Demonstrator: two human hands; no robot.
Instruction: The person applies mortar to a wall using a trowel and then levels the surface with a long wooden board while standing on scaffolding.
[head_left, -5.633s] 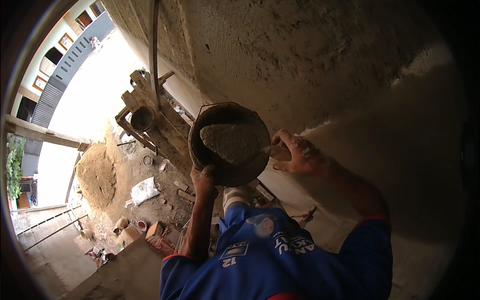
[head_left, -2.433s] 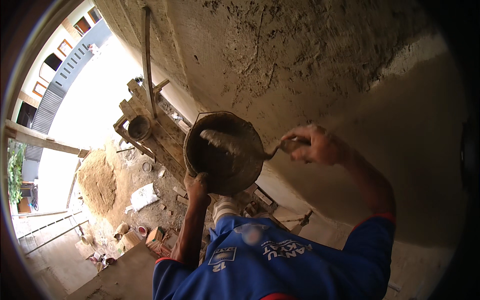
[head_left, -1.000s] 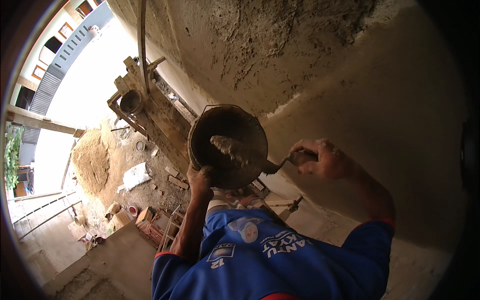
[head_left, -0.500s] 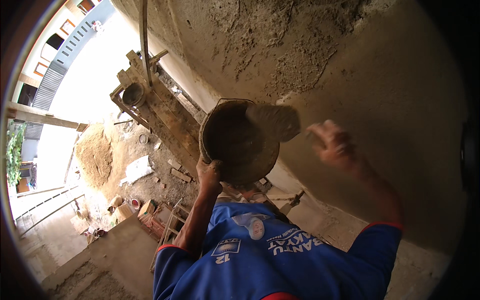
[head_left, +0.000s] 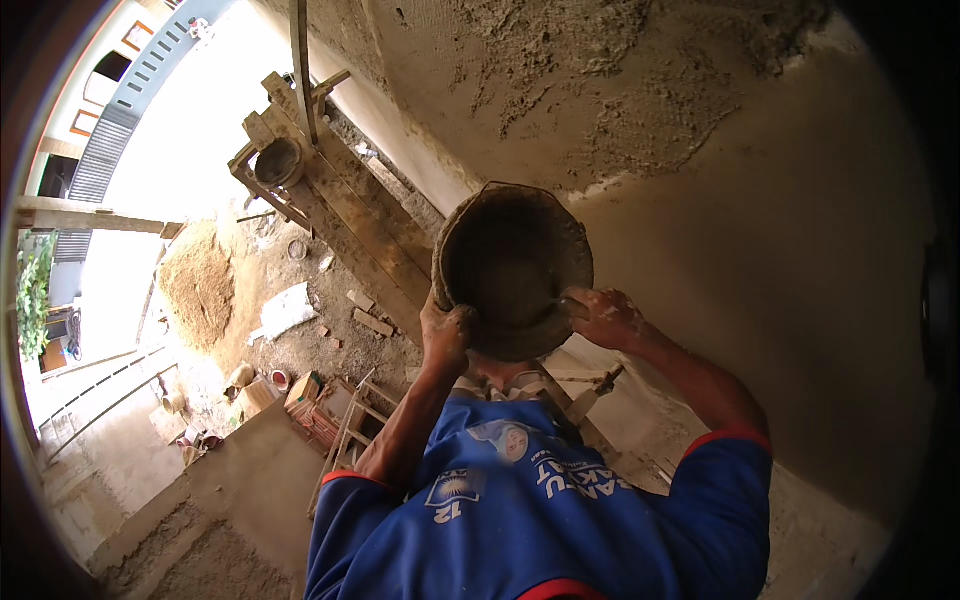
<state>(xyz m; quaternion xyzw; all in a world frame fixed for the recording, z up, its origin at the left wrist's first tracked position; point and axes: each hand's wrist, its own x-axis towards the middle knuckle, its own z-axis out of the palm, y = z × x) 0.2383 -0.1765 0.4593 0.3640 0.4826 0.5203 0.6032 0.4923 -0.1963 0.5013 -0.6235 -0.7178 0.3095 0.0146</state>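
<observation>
A round, mortar-crusted bucket (head_left: 462,225) is held up in front of me, its opening toward my view and wet grey-brown mortar (head_left: 510,285) inside. My left hand (head_left: 445,335) grips its near left rim, thumb over the edge. At the near right rim is my right hand (head_left: 605,318), closed, with its fingertips reaching over the edge into the bucket. What those fingers hold is hidden against the dark mortar; no tool blade can be made out there.
Beyond the bucket and to the right rises a wall (head_left: 760,220), rough mortar on part of it. A plank scaffold (head_left: 345,225) at left carries another bucket (head_left: 278,162). Far below lie a sand pile (head_left: 197,285), a white sack (head_left: 288,310) and a wooden ladder (head_left: 350,432).
My right hand has moved left from beside the wall to the bucket's rim. A blurred, flat, mortar-coated trowel-like shape over the bucket is no longer visible. The bucket appears farther right.
</observation>
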